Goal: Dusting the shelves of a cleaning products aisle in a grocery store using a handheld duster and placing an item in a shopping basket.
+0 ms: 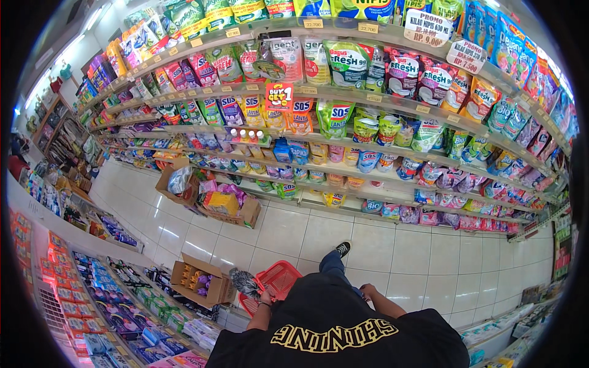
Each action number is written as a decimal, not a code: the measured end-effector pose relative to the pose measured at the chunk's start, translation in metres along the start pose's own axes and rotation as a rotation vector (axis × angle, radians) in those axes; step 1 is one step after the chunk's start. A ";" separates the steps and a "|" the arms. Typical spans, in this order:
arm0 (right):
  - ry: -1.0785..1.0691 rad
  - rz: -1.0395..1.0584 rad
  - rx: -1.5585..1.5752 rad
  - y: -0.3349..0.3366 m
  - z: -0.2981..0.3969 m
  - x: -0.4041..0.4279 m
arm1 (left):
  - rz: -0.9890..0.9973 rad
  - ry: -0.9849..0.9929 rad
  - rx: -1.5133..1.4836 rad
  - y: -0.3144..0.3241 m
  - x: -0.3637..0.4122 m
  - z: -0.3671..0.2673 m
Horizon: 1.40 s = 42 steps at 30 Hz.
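My left hand (265, 298) is low in the view, left of my black shirt, closed around what looks like the handle of a fluffy grey duster (245, 283). A red plastic shopping basket (281, 275) is right beside that hand; whether the fingers also hold it cannot be made out. On the other side of my body, my right hand (368, 291) hangs low with bent fingers. A small white patch shows below it, too small to name. One shoe (343, 249) stands on the tiled floor in front of me.
Long shelves (386, 96) of detergent and cleaner pouches curve across the front. Open cardboard boxes of goods (248, 212) stand on the floor by them, and another carton (215, 287) is near the basket. Product racks (115, 294) run along the left; more shelves (487, 327) are behind right.
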State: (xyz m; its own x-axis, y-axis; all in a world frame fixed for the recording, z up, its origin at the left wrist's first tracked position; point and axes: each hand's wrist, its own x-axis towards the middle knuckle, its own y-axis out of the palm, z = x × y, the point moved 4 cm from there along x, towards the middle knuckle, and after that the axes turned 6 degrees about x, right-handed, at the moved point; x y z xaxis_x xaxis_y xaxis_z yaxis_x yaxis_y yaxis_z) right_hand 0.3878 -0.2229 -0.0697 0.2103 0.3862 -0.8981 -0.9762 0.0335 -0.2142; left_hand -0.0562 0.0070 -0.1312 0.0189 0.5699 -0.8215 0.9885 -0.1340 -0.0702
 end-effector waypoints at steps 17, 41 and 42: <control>-0.766 0.425 0.069 0.067 0.316 -0.111 | -0.130 0.291 -0.188 0.047 -0.110 -0.162; -0.431 0.440 0.030 0.112 0.331 -0.154 | -0.362 0.747 0.252 0.129 -0.238 -0.252; -0.571 0.337 -0.017 0.106 0.328 -0.153 | -0.375 0.726 0.358 0.127 -0.236 -0.251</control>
State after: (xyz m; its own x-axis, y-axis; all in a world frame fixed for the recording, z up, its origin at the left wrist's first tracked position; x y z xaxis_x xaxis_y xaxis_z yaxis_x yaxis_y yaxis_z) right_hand 0.2352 0.0244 0.1713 -0.1714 0.8010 -0.5736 -0.9819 -0.1867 0.0327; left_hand 0.1025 0.0589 0.1958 -0.0863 0.9839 -0.1566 0.8449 -0.0110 -0.5348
